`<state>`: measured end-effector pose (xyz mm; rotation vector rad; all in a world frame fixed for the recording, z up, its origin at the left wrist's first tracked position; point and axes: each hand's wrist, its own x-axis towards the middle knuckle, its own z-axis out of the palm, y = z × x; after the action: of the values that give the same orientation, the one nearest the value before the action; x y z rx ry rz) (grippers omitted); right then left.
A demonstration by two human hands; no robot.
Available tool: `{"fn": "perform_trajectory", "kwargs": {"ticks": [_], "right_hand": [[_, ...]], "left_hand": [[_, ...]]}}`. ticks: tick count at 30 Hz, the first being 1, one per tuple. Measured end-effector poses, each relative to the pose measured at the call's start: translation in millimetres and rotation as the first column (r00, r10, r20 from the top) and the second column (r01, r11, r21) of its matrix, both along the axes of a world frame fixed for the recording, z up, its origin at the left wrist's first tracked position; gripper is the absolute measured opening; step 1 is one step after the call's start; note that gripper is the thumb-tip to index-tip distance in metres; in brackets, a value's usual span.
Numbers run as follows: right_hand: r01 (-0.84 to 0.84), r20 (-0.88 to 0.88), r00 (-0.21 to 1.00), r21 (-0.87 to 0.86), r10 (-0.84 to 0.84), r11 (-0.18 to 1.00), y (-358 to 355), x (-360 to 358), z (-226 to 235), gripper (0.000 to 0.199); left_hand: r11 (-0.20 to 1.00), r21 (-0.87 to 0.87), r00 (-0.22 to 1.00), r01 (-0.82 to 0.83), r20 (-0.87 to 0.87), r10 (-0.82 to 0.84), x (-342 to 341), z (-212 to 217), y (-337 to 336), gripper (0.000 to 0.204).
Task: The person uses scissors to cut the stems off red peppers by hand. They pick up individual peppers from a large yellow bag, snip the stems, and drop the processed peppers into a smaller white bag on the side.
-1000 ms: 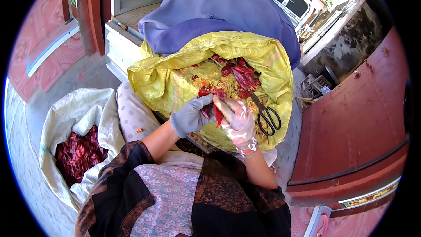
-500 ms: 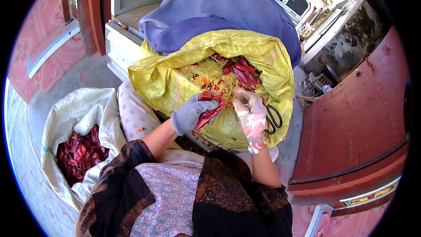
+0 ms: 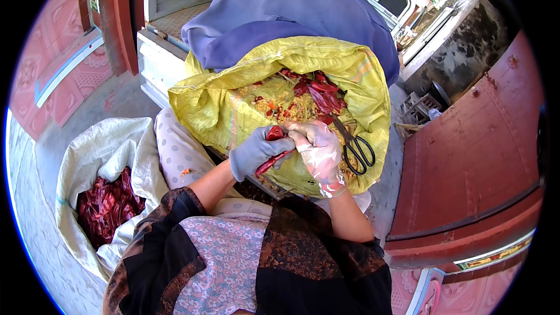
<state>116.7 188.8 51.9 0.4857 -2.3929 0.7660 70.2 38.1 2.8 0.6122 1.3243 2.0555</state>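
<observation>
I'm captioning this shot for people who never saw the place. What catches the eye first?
The yellow sack in the middle, open on red chillies and scraps. Over it, the gloved left hand grips a chilli, and the right hand carries black scissors. A white sack of chillies lies left.

left hand (image 3: 256, 151): grey knit glove. right hand (image 3: 318, 150): thin translucent glove, red-stained, cuff at wrist. sleeves: dark brown-black patterned, pushed above elbows. front: pink floral apron. trousers: pale, dotted.
</observation>
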Motion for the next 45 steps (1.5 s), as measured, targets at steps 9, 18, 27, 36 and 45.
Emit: {"fn": "perform_trajectory", "kwargs": {"ticks": [9,18,27,36,45], "right_hand": [[0.139,0.349,0.833,-0.883,0.429,0.448,27.1,-4.8,-22.8,0.022],[0.305,0.119,0.916,0.412,-0.382,0.859,91.0,-30.1,3.0,0.040],[0.299,0.072,0.922,0.494,-0.381,0.816,107.0,-52.5,-14.0,0.018],[0.325,-0.184,0.935,0.096,-0.304,0.941,62.0,-28.7,4.4,0.011],[0.271,-0.219,0.946,0.119,-0.241,0.955,40.7,-13.4,2.4,0.021]], "left_hand": [[0.989,0.143,0.996,0.038,-0.090,-0.025,13.6,-4.9,4.5,0.012],[0.965,0.263,0.991,0.014,0.122,-0.048,2.7,-10.9,9.0,0.015],[0.959,0.279,0.975,0.057,0.190,-0.114,-13.3,-18.7,21.5,0.015],[0.970,0.198,0.957,-0.140,0.277,0.081,-22.7,10.8,43.2,0.016],[0.954,0.248,0.984,-0.169,0.095,0.150,-17.2,42.0,53.2,0.018]]}}
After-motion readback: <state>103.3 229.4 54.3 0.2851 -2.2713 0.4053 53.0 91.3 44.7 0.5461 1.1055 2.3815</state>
